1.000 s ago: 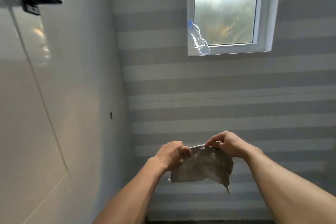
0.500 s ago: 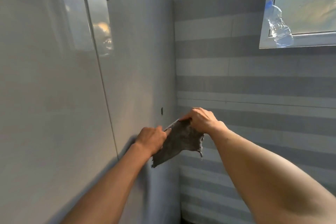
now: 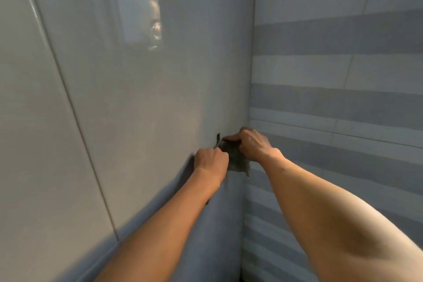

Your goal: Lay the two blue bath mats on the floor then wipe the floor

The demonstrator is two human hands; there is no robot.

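Head view, looking into the corner of a tiled room. On the left stands a glossy pale wall [image 3: 128,103] of large tiles, crossed by a thin slanting grout line [image 3: 75,112]; high on it shines a blurred reflection of a bright window [image 3: 139,2]. Low on this wall, just left of the corner, a small dark hook or mark [image 3: 218,137] sticks out — too small to tell which.

The left hand [image 3: 211,160] is closed into a fist close to the glossy wall, its fingers curled shut around the left edge of a grey cloth [image 3: 238,162]. The cloth hangs bunched between the two hands, right at the corner, with a ragged lower edge drooping below them. Its upper left tip lies just beside the dark mark; whether it touches cannot be told.

The right hand [image 3: 251,144] sits slightly higher and farther, knuckles up, fingers pressed together and pinching the cloth's upper edge. Both bare forearms reach in from the near edge.

On the right runs the striped wall [image 3: 343,75] — bands of light and darker grey tile. Neither the blue bath mats nor the floor show in this view
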